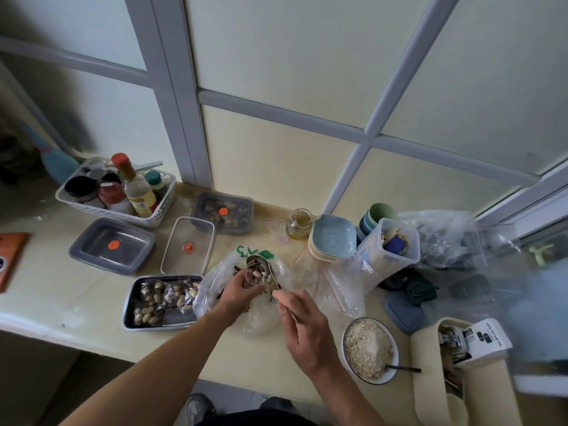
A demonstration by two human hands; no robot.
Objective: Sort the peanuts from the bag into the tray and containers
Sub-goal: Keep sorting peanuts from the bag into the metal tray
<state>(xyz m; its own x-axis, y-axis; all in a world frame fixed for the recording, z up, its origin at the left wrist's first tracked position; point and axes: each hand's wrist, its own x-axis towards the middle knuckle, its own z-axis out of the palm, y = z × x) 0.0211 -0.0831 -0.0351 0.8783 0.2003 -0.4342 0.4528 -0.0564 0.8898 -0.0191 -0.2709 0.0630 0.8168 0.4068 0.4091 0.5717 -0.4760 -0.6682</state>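
A clear plastic bag (215,287) with green print lies open on the counter, holding peanuts and dark bits. My left hand (238,292) grips a small clear cup (253,276) with peanuts in it, over the bag. My right hand (302,321) pinches the handle of a metal spoon (257,262), whose bowl hangs over the cup. Left of the bag, a steel tray (130,315) carries peanuts in shells. Behind it stand an empty grey-rimmed steel container (89,256), a clear lid (172,241) and a lidded container (242,210) with dark contents.
A white basket (153,216) of bottles stands at the back left. A glass jar (299,224), stacked blue dishes (330,238), cups and a tall clear box (381,256) sit at the right. A bowl (368,348) of oats with a spoon is near the front edge.
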